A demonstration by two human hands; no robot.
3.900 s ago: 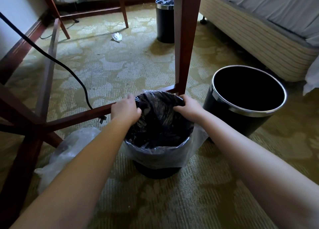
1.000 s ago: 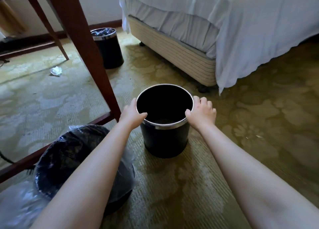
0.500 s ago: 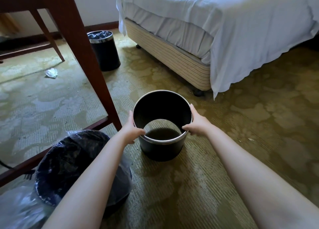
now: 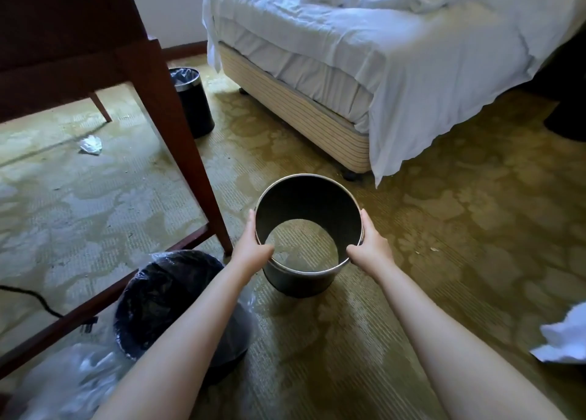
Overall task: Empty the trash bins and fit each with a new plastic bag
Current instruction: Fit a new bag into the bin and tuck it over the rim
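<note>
The head camera, the only view, shows the left hand (image 4: 253, 251) and the right hand (image 4: 369, 248) each clamped on the metal rim of a black bin (image 4: 298, 281). The hands are on opposite sides, thumbs hooked inside and fingers down the outer wall. This bin has no bag in it and looks tipped toward the person. Whether its lower edge rests on the carpet (image 4: 459, 229) or hangs just above it I cannot tell. A round carpet-coloured patch shows at its base, and it is unclear whether that is a shiny bottom or an open one. Just to the left, near the table leg (image 4: 171, 134), stands a second bin (image 4: 165, 293) with a clear bag folded over its rim. Loose clear plastic (image 4: 63, 384) lies beside it at the lower left corner. A third bin (image 4: 195, 106), also bagged, stands well off between the table leg and the bed (image 4: 348, 55). A crumpled scrap (image 4: 91, 144) lies on the carpet under the table, and something white (image 4: 564, 340) sits at the right edge. The step in hand seems to be readying the unlined bin for its bag. The next move probably calls for setting it flat and freeing a hand to fetch a fresh bag. The bag then has to be opened, pushed down inside and turned over the rim. The loose plastic may be that bag or an old one.
</note>
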